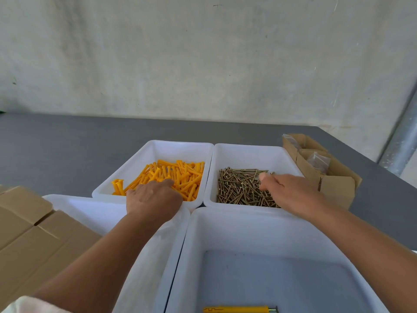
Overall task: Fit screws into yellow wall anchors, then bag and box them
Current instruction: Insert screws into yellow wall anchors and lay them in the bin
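Touching anchors [180, 175] with left hand [153, 198] fingers, screws [239, 188] with right hand [291, 193] fingers

Grey table [67, 143], frame centre. On it: four white bins in a touching block, upper left [171, 152], upper right [248, 157], lower left [90, 211], lower right [248, 233]; closed cardboard box [33, 233], left edge; open cardboard box [336, 188], right.

Glossy white plastic bins [248, 224]; matt yellow plastic wall anchors [180, 175]; shiny brass-toned metal screws [239, 186]; matt cardboard box [45, 240], lower left; tabletop [67, 143] seemingly matt laminate.
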Motion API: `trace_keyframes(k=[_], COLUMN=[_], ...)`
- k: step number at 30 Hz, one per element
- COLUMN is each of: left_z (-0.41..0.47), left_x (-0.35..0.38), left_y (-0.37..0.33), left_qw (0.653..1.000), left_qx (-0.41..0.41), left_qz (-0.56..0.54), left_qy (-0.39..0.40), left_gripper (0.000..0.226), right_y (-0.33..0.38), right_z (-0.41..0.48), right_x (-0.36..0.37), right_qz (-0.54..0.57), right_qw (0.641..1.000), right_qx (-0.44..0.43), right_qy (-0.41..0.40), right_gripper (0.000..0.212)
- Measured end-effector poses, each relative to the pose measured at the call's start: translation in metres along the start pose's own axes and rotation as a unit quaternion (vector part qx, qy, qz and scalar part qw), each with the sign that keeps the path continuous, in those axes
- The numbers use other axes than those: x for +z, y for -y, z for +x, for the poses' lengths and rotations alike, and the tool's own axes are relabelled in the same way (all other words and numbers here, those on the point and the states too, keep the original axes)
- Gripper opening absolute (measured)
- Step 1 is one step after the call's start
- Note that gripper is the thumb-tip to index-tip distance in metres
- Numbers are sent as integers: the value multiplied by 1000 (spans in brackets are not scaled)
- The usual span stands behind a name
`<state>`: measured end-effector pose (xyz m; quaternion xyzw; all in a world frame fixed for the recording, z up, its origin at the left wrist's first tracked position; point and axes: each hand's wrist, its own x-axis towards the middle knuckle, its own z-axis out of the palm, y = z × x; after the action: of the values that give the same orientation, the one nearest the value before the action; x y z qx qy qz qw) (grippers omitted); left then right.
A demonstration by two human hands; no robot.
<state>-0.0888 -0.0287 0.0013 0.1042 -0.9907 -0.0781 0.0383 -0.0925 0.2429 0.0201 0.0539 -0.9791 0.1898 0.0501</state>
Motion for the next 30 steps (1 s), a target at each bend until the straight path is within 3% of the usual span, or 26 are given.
trace_keyframes(k=[5,9,16,19,30], left_z=[0,1,2,1,4], left_x=[-2,-2,-3,-2,3], left_y=[-1,-1,0,0,1], left_qw=[1000,1000,999,999,980], left_qx=[-2,-10,1,-5,16], left_qz=[-11,-15,-7,-32,-152], left_qy=[1,10,31,3,-132], left_gripper=[42,48,51,48,41], right_y=[1,4,7,7,2], right_z=[13,18,16,16,24], right_x=[16,13,13,13,18], right_qz=[-74,-59,-57,-89,-123], right_qw=[982,970,970,971,967], right_qx=[63,78,84,59,39], right_qy=[159,221,222,215,220], right_gripper=[71,64,59,41,36])
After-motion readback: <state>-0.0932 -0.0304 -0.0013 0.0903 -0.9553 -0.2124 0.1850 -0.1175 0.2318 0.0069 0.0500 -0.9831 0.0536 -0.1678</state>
